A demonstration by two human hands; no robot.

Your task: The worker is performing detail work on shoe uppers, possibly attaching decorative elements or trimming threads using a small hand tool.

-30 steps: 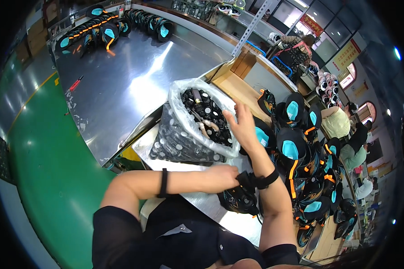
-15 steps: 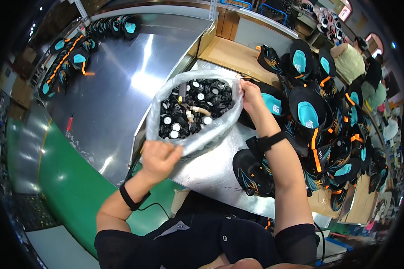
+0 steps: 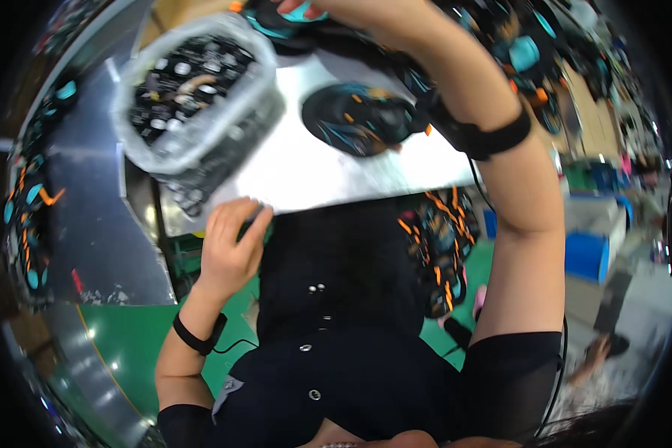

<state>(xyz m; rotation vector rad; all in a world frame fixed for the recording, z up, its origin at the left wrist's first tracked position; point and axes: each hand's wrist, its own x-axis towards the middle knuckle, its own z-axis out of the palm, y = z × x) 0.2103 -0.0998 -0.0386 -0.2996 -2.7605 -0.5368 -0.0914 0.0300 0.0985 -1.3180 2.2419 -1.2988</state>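
My left hand [image 3: 231, 243] is at the front edge of the metal table, its fingers and thumb apart and nothing seen between them. Just beyond it stands a clear plastic bag [image 3: 235, 138], mouth wide and rim folded over. Inside lie many small black pieces [image 3: 228, 56] with round white parts, and a tan curved thing [image 3: 196, 84] rests on top. My right arm stretches far forward; the right hand [image 3: 302, 7] is cut off by the top edge and blurred, beside a black shoe with a teal insole [image 3: 280, 33].
A black shoe [image 3: 358, 119] with orange bits lies on its side on the bright metal table [image 3: 276, 175]. More black and teal shoes [image 3: 526, 56] pile up at the right. A lower metal surface [image 3: 89, 216] extends left, with a row of shoes [image 3: 30, 201] along its far side.
Both hands have let go of the bag's rim. My right hand has gone forward to the shoes; the left has come down to the table edge. The view has swung rightward.
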